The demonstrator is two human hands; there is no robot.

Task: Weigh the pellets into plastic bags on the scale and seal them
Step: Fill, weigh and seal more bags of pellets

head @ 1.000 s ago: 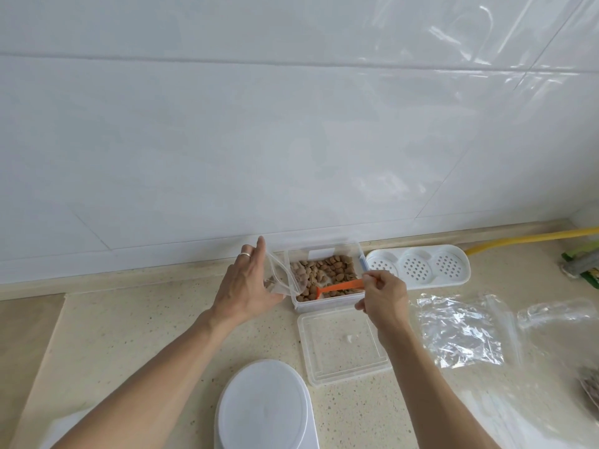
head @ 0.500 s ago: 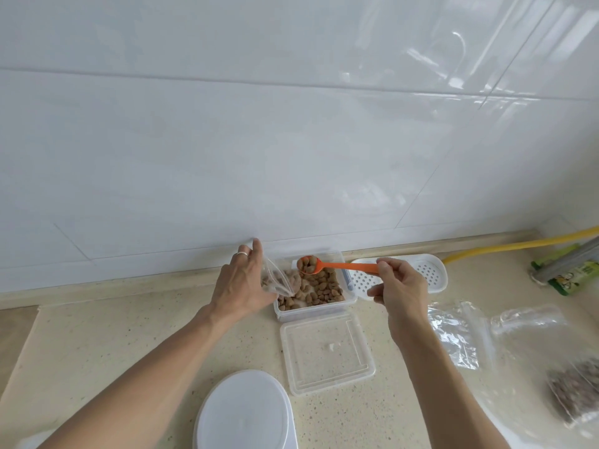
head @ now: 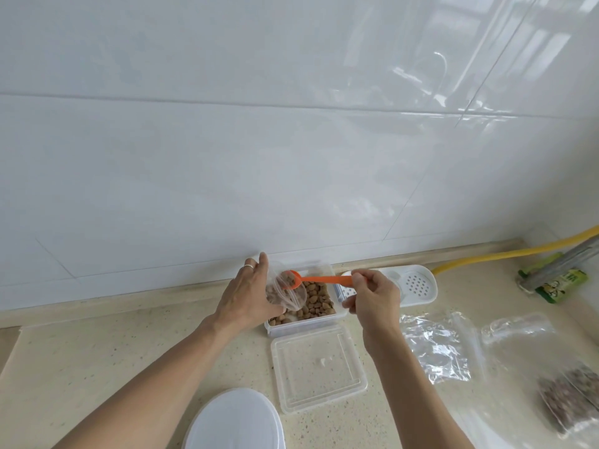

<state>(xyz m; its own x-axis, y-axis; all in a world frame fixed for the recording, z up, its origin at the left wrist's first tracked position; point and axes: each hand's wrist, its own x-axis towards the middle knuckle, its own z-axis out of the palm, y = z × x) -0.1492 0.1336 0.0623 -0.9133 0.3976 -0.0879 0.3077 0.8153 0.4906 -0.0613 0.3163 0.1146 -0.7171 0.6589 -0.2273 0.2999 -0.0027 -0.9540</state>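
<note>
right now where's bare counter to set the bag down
Bare counter lies left of the lid and scale, under the left arm. Crowded on the right: tub, white tray, loose bags and a filled bag.

You see an evenly bright scene in soft daylight. Window reflections glare on the glossy wall tiles [head: 437, 69] at the far right. Shadows on the counter [head: 97, 361] stay faint. Straight tile lines bow toward the edges, and the near corners look slightly soft.
</note>
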